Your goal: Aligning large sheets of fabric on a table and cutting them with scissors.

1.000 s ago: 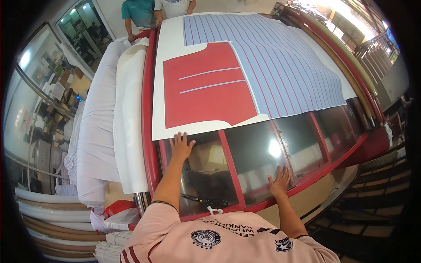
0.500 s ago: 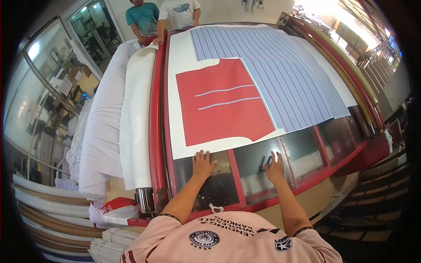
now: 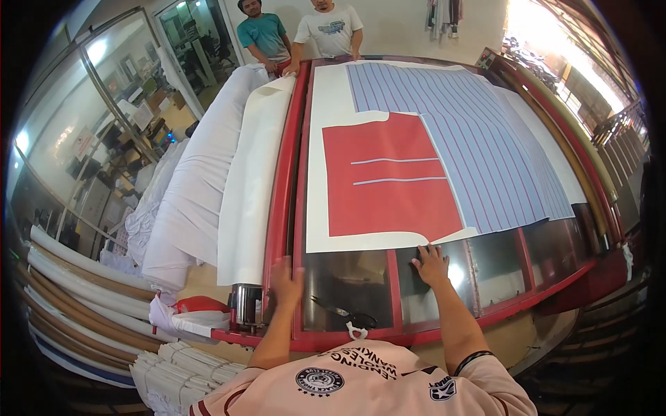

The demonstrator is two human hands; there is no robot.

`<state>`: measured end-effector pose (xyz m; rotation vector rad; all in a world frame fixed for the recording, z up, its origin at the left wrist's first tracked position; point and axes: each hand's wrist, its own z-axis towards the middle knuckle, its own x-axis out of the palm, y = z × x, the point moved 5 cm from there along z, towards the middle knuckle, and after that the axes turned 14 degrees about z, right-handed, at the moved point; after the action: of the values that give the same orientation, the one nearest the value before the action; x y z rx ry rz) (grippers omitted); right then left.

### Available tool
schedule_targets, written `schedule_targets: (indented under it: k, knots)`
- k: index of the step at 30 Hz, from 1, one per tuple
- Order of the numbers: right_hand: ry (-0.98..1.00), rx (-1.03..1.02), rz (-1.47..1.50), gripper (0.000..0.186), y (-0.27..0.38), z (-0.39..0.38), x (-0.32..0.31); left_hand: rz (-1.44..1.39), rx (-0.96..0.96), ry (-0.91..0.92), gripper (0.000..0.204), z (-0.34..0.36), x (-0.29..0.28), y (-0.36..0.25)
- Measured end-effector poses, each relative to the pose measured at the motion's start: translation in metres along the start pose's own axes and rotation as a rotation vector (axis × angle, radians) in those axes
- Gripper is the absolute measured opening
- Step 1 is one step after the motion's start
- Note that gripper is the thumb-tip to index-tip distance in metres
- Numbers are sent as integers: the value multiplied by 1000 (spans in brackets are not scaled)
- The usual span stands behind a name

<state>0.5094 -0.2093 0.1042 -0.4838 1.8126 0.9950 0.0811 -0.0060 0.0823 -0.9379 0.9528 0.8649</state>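
Observation:
A white printed sheet lies flat on a red-framed table with dark glass panels. It bears a red garment-shaped panel with two pale blue bands, and a light blue panel with red stripes. My right hand rests open at the sheet's near edge, fingertips by the red panel's lower corner. Blurred by motion, my left hand is over the table's red left rail, apart from the sheet; its fingers cannot be made out. Dark scissors with white cloth at the handle lie on the glass between my forearms.
Left of the table are a white paper roll and a fabric-covered roll. Stacked tubes lie at lower left. Long rollers edge the right side. Two people stand at the far left corner, hands near the red rail.
My left hand has gone left from the sheet's near edge to the red rail. My right hand has moved forward onto the sheet's edge. The view has shifted, uncovering the scissors more.

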Motion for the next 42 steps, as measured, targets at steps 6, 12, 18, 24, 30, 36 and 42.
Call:
schedule_targets:
  k: [6, 12, 18, 24, 30, 36, 42]
  knots:
    - [3, 24, 23, 66, 1, 1, 4, -286, -929, -19, 74, -5, 13, 225]
    - [35, 90, 22, 70, 13, 11, 8, -1133, -1419, -70, 59, 2, 64, 303]
    - [56, 78, 37, 72, 14, 19, 12, -1752, -1224, -294, 48, 26, 93, 338]
    - [100, 84, 73, 76, 5, 24, 14, -1788, -1181, -378, 48, 44, 41, 312]
    - [84, 67, 119, 69, 6, 20, 12, -1331, -887, -529, 38, 63, -66, 228]
    - [73, 17, 134, 66, 0, 24, 13, -1124, -759, -509, 26, 63, -95, 171]
    - [54, -11, 158, 64, -5, 25, 14, -802, -614, -452, 45, 51, -107, 113]
